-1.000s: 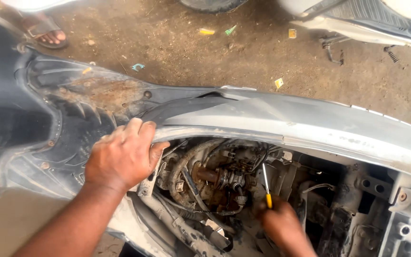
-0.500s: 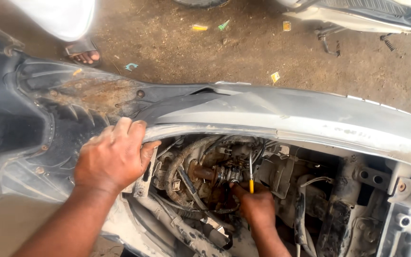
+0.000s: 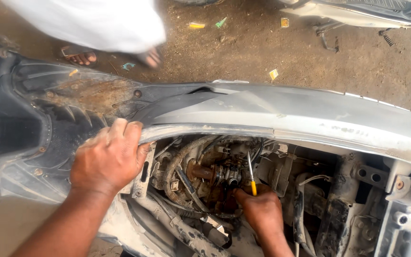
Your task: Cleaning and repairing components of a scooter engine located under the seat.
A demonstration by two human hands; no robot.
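**Screwdriver at the carburettor, scooter body braced**

The screwdriver (image 3: 251, 177) is a thin, stiff tool with a slim metal shaft and a yellow handle; it looks light, and the handle is the place to hold it, since the bare shaft would likely slip in greasy fingers. It stands nearly upright inside the open engine bay, tip up among the hoses beside the rusty carburettor (image 3: 220, 173).

The right hand (image 3: 260, 209) reaches up from below into the bay, wrist bent, fingers curled tight round the lower handle; only the yellow top shows above them.

The left hand (image 3: 108, 159) lies palm down on the edge of the grey scooter body panel (image 3: 310, 119), forearm stretched in from the lower left, fingers pressed together and hooked over the rim just beside the opening.
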